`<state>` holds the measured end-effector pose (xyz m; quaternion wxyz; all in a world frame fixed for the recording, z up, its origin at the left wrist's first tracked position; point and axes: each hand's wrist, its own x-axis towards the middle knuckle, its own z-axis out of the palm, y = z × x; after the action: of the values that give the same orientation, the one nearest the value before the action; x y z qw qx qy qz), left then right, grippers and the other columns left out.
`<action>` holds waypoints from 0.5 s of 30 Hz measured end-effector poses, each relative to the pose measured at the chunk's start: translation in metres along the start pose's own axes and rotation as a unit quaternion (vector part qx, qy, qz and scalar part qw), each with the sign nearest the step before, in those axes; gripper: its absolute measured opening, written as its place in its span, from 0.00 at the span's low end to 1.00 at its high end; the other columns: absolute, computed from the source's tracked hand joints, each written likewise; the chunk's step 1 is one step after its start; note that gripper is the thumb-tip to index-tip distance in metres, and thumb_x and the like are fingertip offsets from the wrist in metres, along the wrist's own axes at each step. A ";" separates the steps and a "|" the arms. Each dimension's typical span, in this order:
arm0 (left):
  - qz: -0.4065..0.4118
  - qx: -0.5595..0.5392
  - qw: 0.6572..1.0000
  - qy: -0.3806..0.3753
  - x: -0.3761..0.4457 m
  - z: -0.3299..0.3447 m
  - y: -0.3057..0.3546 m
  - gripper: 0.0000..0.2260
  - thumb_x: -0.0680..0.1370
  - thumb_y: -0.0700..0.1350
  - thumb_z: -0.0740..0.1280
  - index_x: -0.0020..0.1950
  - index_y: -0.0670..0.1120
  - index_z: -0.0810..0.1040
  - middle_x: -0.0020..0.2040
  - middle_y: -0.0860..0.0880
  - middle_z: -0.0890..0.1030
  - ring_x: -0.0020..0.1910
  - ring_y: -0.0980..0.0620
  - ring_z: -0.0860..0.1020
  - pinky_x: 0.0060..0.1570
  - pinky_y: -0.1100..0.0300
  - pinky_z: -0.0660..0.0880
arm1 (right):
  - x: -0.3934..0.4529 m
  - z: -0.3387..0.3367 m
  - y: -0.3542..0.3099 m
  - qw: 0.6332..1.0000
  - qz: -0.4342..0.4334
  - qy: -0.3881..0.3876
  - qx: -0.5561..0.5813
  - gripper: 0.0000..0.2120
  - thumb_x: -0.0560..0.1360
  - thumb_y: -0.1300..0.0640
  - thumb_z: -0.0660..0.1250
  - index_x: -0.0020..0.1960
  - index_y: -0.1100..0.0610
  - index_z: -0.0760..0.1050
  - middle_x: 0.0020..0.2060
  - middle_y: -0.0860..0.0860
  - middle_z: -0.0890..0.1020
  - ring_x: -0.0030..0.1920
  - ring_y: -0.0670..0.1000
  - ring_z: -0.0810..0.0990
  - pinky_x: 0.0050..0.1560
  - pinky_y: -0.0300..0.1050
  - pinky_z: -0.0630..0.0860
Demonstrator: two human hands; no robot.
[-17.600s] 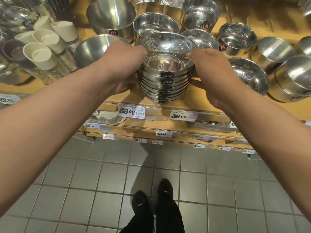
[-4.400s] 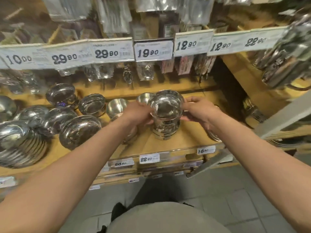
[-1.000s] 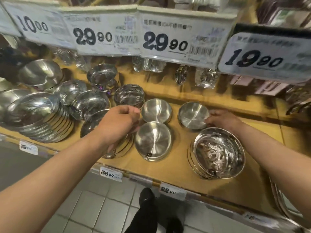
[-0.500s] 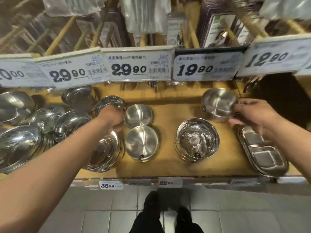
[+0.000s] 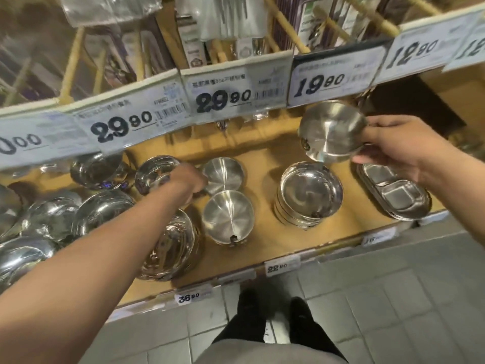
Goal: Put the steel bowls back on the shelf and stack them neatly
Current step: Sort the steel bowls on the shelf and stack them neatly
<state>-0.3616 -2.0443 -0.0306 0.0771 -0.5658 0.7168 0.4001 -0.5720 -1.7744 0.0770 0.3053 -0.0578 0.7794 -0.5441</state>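
We see both forearms bare from the frame's edge to the wrist, with no sleeve on either. Our left hand [image 5: 187,183] and right hand [image 5: 399,147] wear no gloves, and no ring, watch or band shows on them (the left one is motion-blurred, so fine detail there is hard to read). Lower down, a pale grey garment [image 5: 270,353] covers our torso at the bottom edge. Below it run black trousers [image 5: 252,329], ending in plain black shoes [image 5: 248,298] with rounded toes, the pair side by side.
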 end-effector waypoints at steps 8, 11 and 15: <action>-0.002 -0.049 0.998 -0.041 0.014 0.009 0.004 0.03 0.79 0.31 0.67 0.51 0.32 0.79 0.39 0.38 0.86 0.42 0.46 0.86 0.52 0.46 0.83 | -0.022 0.027 -0.006 0.998 0.023 -0.057 -0.008 0.14 0.78 0.69 0.67 0.61 0.61 0.81 0.53 0.62 0.86 0.53 0.61 0.86 0.42 0.46 0.85; -0.007 -0.062 0.997 -0.050 0.016 0.008 0.004 0.07 0.78 0.30 0.67 0.55 0.29 0.77 0.45 0.32 0.85 0.43 0.41 0.84 0.56 0.40 0.81 | -0.028 0.036 -0.002 0.997 0.034 -0.067 -0.004 0.12 0.78 0.69 0.67 0.58 0.60 0.82 0.53 0.63 0.85 0.53 0.61 0.85 0.41 0.46 0.84; -0.009 -0.092 0.994 -0.061 0.014 -0.006 0.003 0.08 0.78 0.34 0.69 0.55 0.31 0.77 0.41 0.36 0.84 0.37 0.43 0.82 0.48 0.45 0.84 | -0.035 0.044 0.004 0.996 0.045 -0.078 0.001 0.11 0.78 0.69 0.67 0.58 0.61 0.82 0.54 0.64 0.85 0.50 0.59 0.84 0.39 0.43 0.85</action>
<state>-0.3668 -2.0583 -0.0332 0.0719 -0.5515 0.6657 0.4974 -0.5188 -1.7934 0.0780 0.3896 -0.0648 0.7545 -0.5242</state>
